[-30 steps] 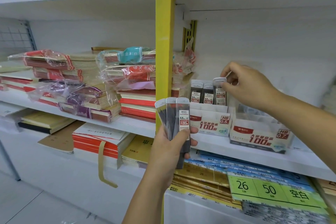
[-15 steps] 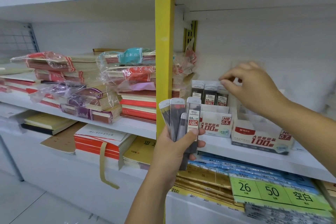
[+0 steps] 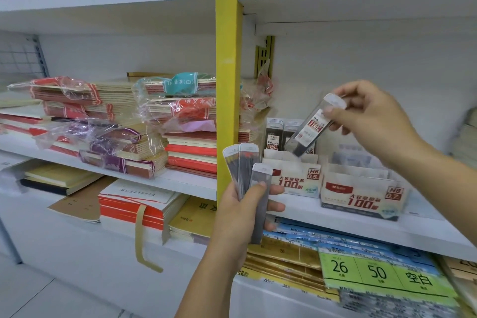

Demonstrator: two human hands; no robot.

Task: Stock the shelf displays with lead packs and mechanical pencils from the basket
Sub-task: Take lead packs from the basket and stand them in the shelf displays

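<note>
I count three lead packs (image 3: 247, 170) fanned in my left hand (image 3: 240, 217), just left of the HB 0.5 display box (image 3: 294, 181). One single lead pack (image 3: 313, 126) is pinched in my right hand (image 3: 371, 116), above that box. Two standing packs (image 3: 273, 137) show inside it; I cannot tell whether a third hides behind the one I hold. There are two display boxes: the HB 0.7 display box (image 3: 361, 196) sits just right of it.

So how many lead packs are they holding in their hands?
4: three packs fan out from the left hand; a fourth pack tilts in the right hand, above the HB 0.5 box. Another could hide behind the fan.
</note>
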